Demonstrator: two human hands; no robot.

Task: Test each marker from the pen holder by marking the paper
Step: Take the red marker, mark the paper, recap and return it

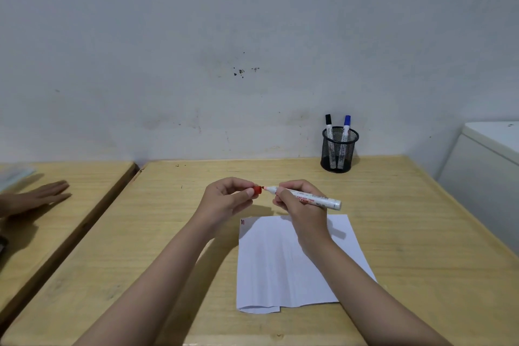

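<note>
My right hand [300,205] grips a white marker [317,200] with a red tip, held level above the far edge of the white paper [280,267]. My left hand [227,199] pinches its red cap [257,190], a small gap away from the bare tip. Short red marks [243,222] sit in the paper's far left corner. At the back right of the table stands a black mesh pen holder [339,153] with a black-capped marker [329,128] and a blue-capped marker [346,128] upright in it.
The wooden table [168,233] meets a grey wall at the back. A second wooden table [70,191] stands to the left across a narrow gap, with another person's hand [39,196] resting on it. A white cabinet [488,166] stands at the right.
</note>
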